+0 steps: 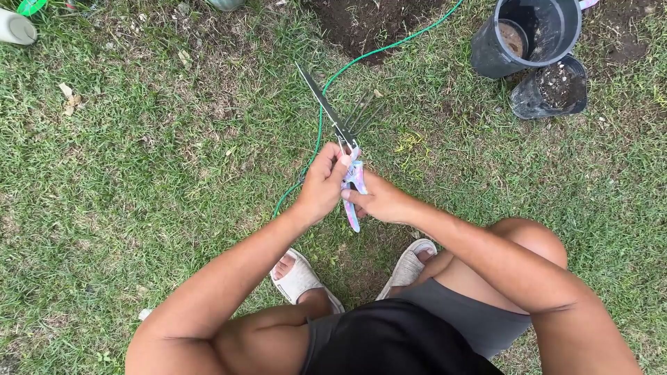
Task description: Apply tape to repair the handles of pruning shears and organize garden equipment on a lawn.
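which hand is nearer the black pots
Right. The right hand sits on the pots' side, below and left of them, holding the garden tools; the left hand is just beyond it, farther left.

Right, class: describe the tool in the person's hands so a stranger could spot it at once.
Start at the green hose crossing the grass. Above it, the left hand and right hand grip shears. Unlike the black pots, it has pastel marbled handles and long, dark, pointed blades.
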